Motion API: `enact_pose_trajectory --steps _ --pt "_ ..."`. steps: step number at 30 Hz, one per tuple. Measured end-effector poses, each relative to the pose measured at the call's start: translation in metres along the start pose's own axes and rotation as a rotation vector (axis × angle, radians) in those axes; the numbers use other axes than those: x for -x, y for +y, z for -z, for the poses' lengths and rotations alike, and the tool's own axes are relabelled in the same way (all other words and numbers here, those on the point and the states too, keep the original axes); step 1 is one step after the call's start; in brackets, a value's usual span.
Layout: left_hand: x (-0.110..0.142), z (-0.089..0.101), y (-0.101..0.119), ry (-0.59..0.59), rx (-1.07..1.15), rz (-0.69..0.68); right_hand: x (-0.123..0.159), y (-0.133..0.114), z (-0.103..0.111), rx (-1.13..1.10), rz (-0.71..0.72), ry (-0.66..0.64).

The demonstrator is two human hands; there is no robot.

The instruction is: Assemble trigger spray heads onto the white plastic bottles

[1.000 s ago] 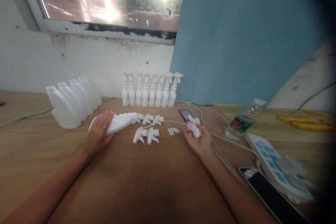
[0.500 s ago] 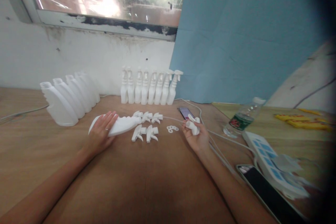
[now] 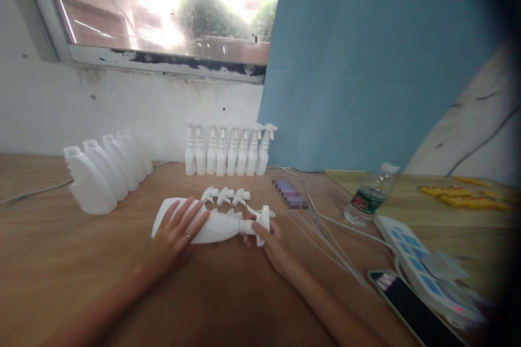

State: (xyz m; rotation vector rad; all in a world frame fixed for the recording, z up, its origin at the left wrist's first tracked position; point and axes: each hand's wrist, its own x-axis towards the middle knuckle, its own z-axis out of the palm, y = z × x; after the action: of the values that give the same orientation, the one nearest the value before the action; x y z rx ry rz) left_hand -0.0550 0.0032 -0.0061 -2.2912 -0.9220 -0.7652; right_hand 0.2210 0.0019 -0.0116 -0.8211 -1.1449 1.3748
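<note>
A white plastic spray bottle (image 3: pixel 222 227) lies on its side, its neck pointing right. My left hand (image 3: pixel 179 227) is wrapped over its body, a ring on one finger. At the neck, my right hand (image 3: pixel 274 244) grips a white trigger sprayer head (image 3: pixel 264 225) between thumb and fingers; the head sits against the bottle's mouth, and whether its threads are engaged I cannot tell. Just behind the bottle, several loose trigger sprayer heads (image 3: pixel 225 196) lie in a row. The bottle and my hands cover the spot where more heads and small white rings were.
Several open white bottles (image 3: pixel 95 190) stand at the left. A row of bottles with sprayers (image 3: pixel 222 157) lines the wall. To the right are a blurred-out phone (image 3: pixel 290 193), cables, a water bottle (image 3: pixel 368 198), a power strip (image 3: pixel 411 249) and a dark phone (image 3: pixel 411 303).
My right hand has brought the sprayer head left to the bottle's neck. My left hand has shifted the bottle right and nearer. The camera view has tilted up slightly.
</note>
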Motion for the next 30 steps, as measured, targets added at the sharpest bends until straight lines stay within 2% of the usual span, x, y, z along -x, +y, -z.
enact_pose_trajectory --steps 3,9,11,13,15,17,20,21,23,27,30 --pt "-0.002 -0.002 0.006 -0.009 0.001 -0.002 0.004 0.003 -0.008 0.014 -0.041 -0.019" --pt "-0.003 -0.001 0.007 0.017 0.127 0.022 0.003 -0.002 -0.006 0.133 0.017 0.108" --pt "-0.003 -0.001 -0.002 0.094 0.22 0.149 0.002 -0.007 -0.001 0.17 0.042 0.127" --pt "-0.001 -0.005 -0.014 0.193 0.379 0.396 0.0 -0.011 0.005 0.197 0.066 0.146" --pt "0.002 -0.012 -0.026 0.238 0.677 0.681 -0.001 -0.012 0.011 0.201 0.085 0.162" --pt "0.003 -0.02 -0.034 0.151 1.067 0.9 -0.003 -0.012 0.016 0.197 0.098 0.17" --pt "0.006 -0.025 -0.034 -0.109 1.483 1.029 -0.005 -0.012 0.021 0.249 0.109 0.191" --pt "0.007 -0.024 -0.032 -0.166 1.549 1.042 -0.005 -0.012 0.021 0.283 0.122 0.191" --pt "0.009 -0.022 -0.027 -0.208 1.629 1.064 -0.006 -0.016 0.022 0.354 0.176 0.143" --pt "0.013 -0.019 -0.023 -0.223 1.701 1.129 -0.006 -0.021 0.024 0.436 0.277 -0.069" --pt "0.015 -0.022 -0.024 -0.197 1.692 1.152 -0.006 -0.017 0.025 0.413 0.256 -0.088"
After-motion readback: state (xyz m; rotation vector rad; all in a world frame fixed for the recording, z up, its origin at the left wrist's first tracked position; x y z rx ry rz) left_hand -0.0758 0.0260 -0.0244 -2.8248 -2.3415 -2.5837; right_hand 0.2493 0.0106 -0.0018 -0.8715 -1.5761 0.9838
